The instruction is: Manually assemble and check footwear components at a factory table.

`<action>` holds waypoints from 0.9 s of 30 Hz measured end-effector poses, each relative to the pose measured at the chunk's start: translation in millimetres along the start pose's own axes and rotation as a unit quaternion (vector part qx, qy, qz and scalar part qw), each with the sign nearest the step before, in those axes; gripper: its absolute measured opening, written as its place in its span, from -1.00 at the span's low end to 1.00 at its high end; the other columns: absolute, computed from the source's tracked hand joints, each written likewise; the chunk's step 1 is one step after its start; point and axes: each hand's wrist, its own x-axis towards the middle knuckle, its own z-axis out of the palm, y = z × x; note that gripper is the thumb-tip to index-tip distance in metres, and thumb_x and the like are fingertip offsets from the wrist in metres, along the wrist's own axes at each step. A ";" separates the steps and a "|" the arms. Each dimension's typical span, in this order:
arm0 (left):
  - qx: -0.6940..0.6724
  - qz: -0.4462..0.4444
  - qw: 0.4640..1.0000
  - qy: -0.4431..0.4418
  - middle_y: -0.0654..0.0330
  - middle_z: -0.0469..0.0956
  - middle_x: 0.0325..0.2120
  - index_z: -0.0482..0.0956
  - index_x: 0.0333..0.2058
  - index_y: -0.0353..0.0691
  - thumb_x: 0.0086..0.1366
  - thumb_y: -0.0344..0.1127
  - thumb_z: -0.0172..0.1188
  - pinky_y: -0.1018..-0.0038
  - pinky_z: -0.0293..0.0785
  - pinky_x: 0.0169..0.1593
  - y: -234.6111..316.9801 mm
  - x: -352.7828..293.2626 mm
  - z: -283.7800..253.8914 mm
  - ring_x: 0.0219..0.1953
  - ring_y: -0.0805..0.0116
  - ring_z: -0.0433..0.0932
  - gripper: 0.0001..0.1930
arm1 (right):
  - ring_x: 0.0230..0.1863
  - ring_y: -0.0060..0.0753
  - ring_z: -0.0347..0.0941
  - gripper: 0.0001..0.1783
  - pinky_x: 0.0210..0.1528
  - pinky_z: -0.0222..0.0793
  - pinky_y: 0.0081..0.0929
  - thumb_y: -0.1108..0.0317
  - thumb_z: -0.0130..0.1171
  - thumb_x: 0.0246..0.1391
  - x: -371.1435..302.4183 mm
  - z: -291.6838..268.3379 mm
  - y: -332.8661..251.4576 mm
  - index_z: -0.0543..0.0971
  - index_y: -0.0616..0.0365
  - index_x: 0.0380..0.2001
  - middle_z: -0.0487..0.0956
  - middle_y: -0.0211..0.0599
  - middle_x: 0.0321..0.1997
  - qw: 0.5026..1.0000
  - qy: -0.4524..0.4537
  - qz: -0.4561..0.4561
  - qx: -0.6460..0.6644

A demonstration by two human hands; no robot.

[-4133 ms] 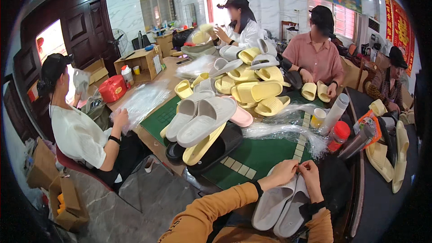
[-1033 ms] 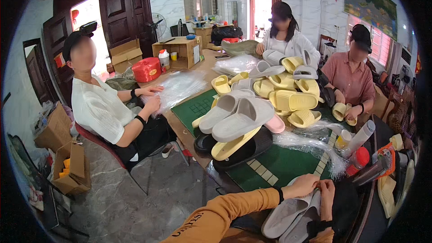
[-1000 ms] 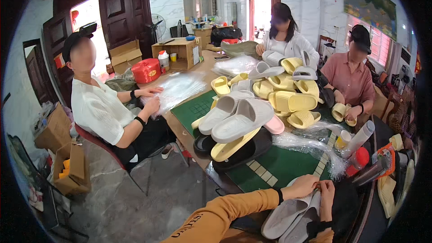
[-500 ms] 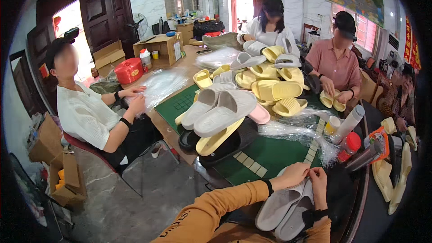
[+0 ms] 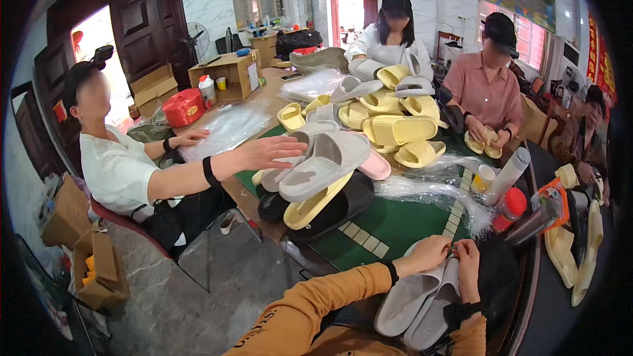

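Grey slippers (image 5: 320,175) (coworker's hand (image 5: 269,151) newly near)

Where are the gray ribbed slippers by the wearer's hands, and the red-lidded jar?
Gray ribbed slippers (image 5: 399,304), head view: the left slipper's footbed.
Red-lidded jar (image 5: 513,202), head view: its lid.

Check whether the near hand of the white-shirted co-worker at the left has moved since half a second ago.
Yes: against the green mat, that hand has gone rightward, from the clear bags to the piled gray slippers.
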 end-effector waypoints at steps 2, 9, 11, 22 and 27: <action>0.004 -0.018 1.000 0.006 -0.06 0.55 -0.39 0.49 -0.37 -0.29 0.22 -0.34 0.07 0.06 0.41 -0.25 -0.5 1.1 -2.9 -0.29 -0.16 0.52 -0.87 | -0.36 -0.64 0.37 -0.85 -0.28 0.30 -0.60 0.39 0.07 0.23 -1.1 1.5 -3.0 0.52 0.28 -0.32 0.52 -0.40 -0.39 0.999 -0.030 -0.039 -0.019; 0.004 -0.029 1.000 -0.008 -0.05 0.56 -0.39 0.50 -0.36 -0.29 0.23 -0.34 0.06 0.07 0.42 -0.22 1.5 4.7 -2.9 -0.27 -0.14 0.53 -0.86 | -0.38 -0.63 0.37 -0.85 -0.32 0.30 -0.61 0.39 0.13 0.20 2.7 0.6 -0.2 0.52 0.29 -0.31 0.54 -0.39 -0.39 0.998 -0.003 0.003 -0.059; 0.006 -0.026 1.000 -0.012 -0.04 0.57 -0.39 0.51 -0.36 -0.29 0.23 -0.35 0.06 0.08 0.42 -0.22 2.0 4.6 -3.7 -0.26 -0.13 0.53 -0.87 | -0.36 -0.61 0.44 -0.91 -0.30 0.34 -0.64 0.42 0.10 0.22 6.2 -1.6 5.7 0.50 0.23 -0.31 0.52 -0.42 -0.38 0.999 0.013 -0.007 -0.033; 0.038 0.132 0.988 0.072 0.08 0.46 -0.30 0.48 -0.22 -0.27 0.26 -0.43 0.08 0.22 0.41 -0.15 45.6 -21.6 -37.0 -0.22 0.01 0.47 -0.87 | -0.39 -0.57 0.43 -0.87 -0.31 0.40 -0.58 0.31 -0.05 0.35 -0.1 -1.5 7.8 0.36 0.13 -0.27 0.48 -0.36 -0.30 0.987 0.097 0.046 0.120; 0.068 0.124 0.986 -0.086 0.08 0.44 -0.16 0.50 -0.10 -0.24 0.25 -0.36 0.15 0.26 0.41 -0.06 80.3 -103.2 -54.9 -0.08 0.06 0.43 -0.75 | -0.35 -0.55 0.44 -0.87 -0.25 0.39 -0.56 0.30 -0.05 0.35 1.2 -3.4 3.0 0.37 0.12 -0.25 0.49 -0.37 -0.30 0.985 0.108 0.016 0.132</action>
